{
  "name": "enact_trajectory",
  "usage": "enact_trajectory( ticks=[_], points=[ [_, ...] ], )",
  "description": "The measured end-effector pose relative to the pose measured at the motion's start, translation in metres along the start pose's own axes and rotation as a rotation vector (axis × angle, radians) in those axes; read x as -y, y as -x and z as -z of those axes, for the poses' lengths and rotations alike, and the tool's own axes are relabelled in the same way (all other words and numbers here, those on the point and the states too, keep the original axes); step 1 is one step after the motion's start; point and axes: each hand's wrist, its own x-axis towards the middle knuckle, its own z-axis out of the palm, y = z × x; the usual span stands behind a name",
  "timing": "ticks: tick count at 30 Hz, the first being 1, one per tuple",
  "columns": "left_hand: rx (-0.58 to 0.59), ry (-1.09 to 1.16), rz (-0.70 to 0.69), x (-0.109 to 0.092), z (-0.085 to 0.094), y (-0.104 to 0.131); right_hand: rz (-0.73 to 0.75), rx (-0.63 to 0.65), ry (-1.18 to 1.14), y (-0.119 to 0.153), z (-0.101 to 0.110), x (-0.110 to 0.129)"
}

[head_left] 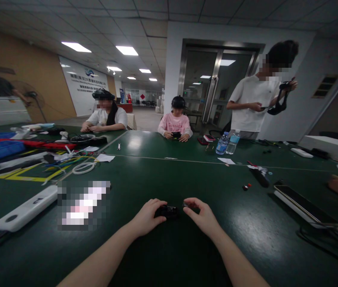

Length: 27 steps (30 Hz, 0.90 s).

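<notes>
On the dark green table (145,175), near its front middle, lies a small black object (171,211). The thumb and fingers of my left hand (151,216) are closed round its left end. My right hand (200,215) is just right of the black object, not touching it. Its thumb and index finger come together at a small dark piece (184,204), too small to name.
A white power strip (31,207) and a blurred bright-screened item (86,205) lie left; cables and blue trays (1,151) lie beyond. Two bottles (222,143) stand back right, near a black-topped white device (305,205). Several people are around the table.
</notes>
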Motion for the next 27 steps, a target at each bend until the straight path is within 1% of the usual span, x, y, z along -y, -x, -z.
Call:
enact_trajectory(
  ticks=[4, 9, 11, 16, 22, 27],
  points=[
    [-0.02, -0.02, -0.024, 0.0, -0.001, -0.002, 0.027, 0.042, 0.033, 0.001, -0.011, 0.005],
    [-0.036, -0.03, -0.033, 0.0, -0.003, -0.003, 0.124, 0.088, 0.07, 0.002, -0.024, 0.018],
    [-0.039, -0.031, -0.038, 0.0, -0.003, -0.003, 0.115, 0.106, 0.119, 0.002, -0.027, 0.021],
    [-0.026, -0.031, -0.03, 0.0, -0.002, -0.002, 0.061, 0.151, 0.196, 0.002, -0.029, 0.022],
    [-0.012, -0.036, -0.024, -0.001, -0.001, -0.002, 0.071, 0.134, 0.226, 0.005, -0.03, 0.022],
    [-0.024, -0.023, -0.047, 0.004, -0.002, -0.003, 0.077, 0.148, 0.221, 0.004, -0.029, 0.019]
  ],
)
